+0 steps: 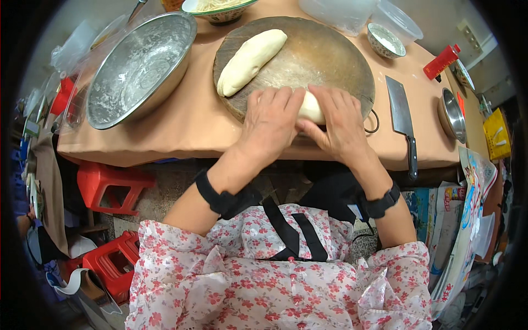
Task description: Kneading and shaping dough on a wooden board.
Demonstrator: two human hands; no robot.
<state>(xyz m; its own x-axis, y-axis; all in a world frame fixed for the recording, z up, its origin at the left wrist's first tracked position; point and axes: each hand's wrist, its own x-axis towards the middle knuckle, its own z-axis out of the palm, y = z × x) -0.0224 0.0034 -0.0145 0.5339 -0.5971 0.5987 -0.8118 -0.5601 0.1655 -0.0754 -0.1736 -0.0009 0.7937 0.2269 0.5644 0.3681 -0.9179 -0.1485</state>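
Observation:
A round wooden board [324, 55] lies on the tan-covered table [187, 121]. My left hand [269, 124] and my right hand [341, 121] press side by side on a pale lump of dough [311, 107] at the board's near edge; the hands cover most of it. A second, long piece of dough [250, 60] rests untouched on the board's far left part. Both wrists wear black bands.
A large floured metal bowl [137, 66] stands left of the board. A cleaver [402, 118] lies to the right, next to a small metal bowl [452, 114] and a red bottle [441, 61]. Small bowls and plastic containers line the far edge. Red stools [113, 187] stand below left.

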